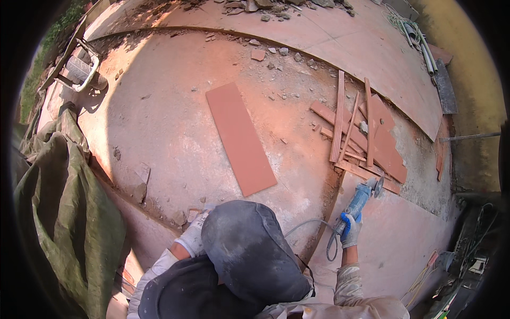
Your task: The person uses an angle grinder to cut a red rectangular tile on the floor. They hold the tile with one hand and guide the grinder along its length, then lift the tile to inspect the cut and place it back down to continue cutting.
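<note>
My right hand [351,229], in a white and blue work glove, is closed around the body of a blue angle grinder [357,202]. The grinder's disc [379,186] points away from me, beside the lowest of the cut tile strips. A grey cord loops from its rear end. My left hand [197,234], gloved too, is low beside my dark-clothed knee, near a small tile fragment [193,215]; its fingers are partly hidden and blurred. Ahead of my knees a long reddish-brown tile [241,139] lies flat on the dusty floor, touched by neither hand.
Cut tile strips [338,117] and a broken tile piece [383,139] are heaped at the right. Rubble [260,5] lies at the far edge. A green tarp [66,207] hangs at left, near a wheelbarrow [79,69]. Pipes [425,50] stand far right.
</note>
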`<state>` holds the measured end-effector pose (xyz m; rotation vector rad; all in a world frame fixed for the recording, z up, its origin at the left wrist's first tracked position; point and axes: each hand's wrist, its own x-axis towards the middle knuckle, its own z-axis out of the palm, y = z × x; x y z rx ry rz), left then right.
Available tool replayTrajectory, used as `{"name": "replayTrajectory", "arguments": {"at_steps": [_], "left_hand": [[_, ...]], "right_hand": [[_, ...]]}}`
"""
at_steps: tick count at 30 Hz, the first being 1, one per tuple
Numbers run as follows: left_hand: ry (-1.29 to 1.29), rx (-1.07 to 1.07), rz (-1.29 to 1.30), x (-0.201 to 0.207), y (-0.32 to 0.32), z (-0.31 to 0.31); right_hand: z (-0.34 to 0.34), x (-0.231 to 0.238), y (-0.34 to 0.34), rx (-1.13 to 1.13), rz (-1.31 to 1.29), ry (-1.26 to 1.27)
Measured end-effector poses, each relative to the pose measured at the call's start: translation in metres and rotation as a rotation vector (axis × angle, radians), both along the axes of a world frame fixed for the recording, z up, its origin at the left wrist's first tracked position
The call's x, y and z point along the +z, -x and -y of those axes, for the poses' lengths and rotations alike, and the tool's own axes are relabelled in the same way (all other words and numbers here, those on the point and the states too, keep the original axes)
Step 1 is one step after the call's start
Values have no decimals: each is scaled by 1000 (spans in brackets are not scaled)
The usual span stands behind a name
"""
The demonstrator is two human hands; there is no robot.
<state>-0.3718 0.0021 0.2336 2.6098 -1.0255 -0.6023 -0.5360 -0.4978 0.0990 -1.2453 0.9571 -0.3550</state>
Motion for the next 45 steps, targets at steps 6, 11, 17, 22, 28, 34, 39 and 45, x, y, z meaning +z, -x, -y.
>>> {"name": "replayTrajectory", "arguments": {"at_steps": [6,11,17,22,28,34,39,45], "left_hand": [[533,594,-537,35,-37,13],[859,783,-727,-16,-86,50],[1380,671,-1157,-77,-180,39],[1668,689,-1363,-109,-200,39],[1908,677,-1642,-123,-208,41],[1756,702,-1784,-105,-200,54],[1704,610,-1735,-86,-195,53],[1608,832,-1655,-87,-199,34]], "right_hand": [[-87,57,-141,528,88,-52],[-196,68,-260,794,280,206],[-281,69,-300,1008,337,100],[-278,70,-299,1109,318,-112],[-269,92,-260,1229,222,29],[-279,101,-235,1145,268,511],[-275,122,-228,1233,212,634],[-272,113,-246,1434,296,936]]}}
